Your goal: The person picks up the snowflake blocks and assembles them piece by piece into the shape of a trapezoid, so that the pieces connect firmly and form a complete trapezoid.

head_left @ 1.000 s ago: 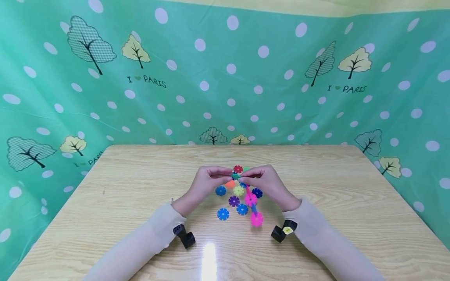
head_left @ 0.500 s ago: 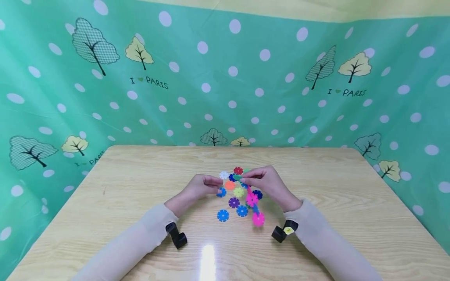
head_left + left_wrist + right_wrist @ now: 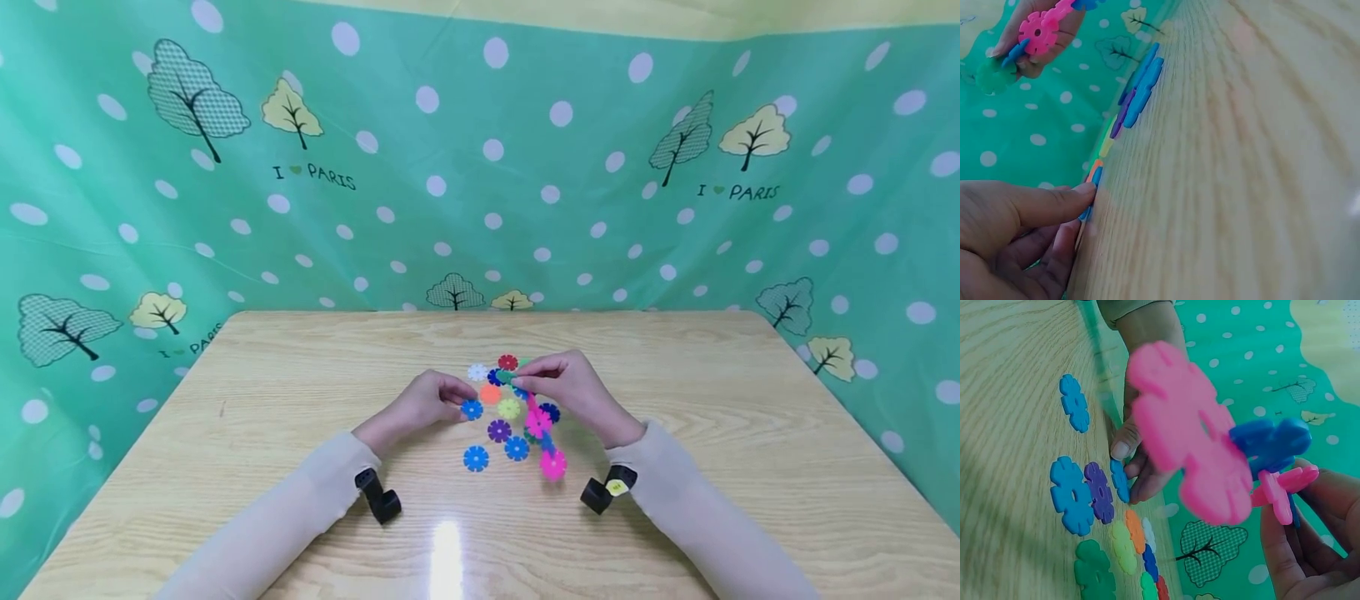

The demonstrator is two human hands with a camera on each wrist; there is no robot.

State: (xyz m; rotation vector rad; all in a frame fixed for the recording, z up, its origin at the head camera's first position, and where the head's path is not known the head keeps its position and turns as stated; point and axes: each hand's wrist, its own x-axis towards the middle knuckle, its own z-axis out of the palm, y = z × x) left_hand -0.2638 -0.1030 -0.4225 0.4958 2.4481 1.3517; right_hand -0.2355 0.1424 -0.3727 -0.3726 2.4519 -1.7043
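Observation:
My right hand [image 3: 576,390] pinches the green end disc [image 3: 506,377] of a chain of notched plastic snowflake discs. Pink and blue discs make up the rest of the chain, with a pink disc [image 3: 553,464] at the near end. In the right wrist view this pink end [image 3: 1185,434] looms large and blurred. Down at the table, my left hand [image 3: 422,402] has its thumb and fingers at the edges of a loose blue snowflake disc [image 3: 472,409]. The left wrist view shows the thumb on that disc [image 3: 1096,177], which lies flat or nearly so.
Loose discs lie around on the wooden table [image 3: 300,500]: white [image 3: 477,372], red [image 3: 507,362], orange [image 3: 490,394], yellow-green [image 3: 509,408], purple [image 3: 499,431] and several blue. A green patterned cloth [image 3: 480,200] hangs behind the table's far edge.
My left hand has left the green disc and moved left and down to the loose blue disc, uncovering the white one. My right hand still holds the chain in nearly the same place.

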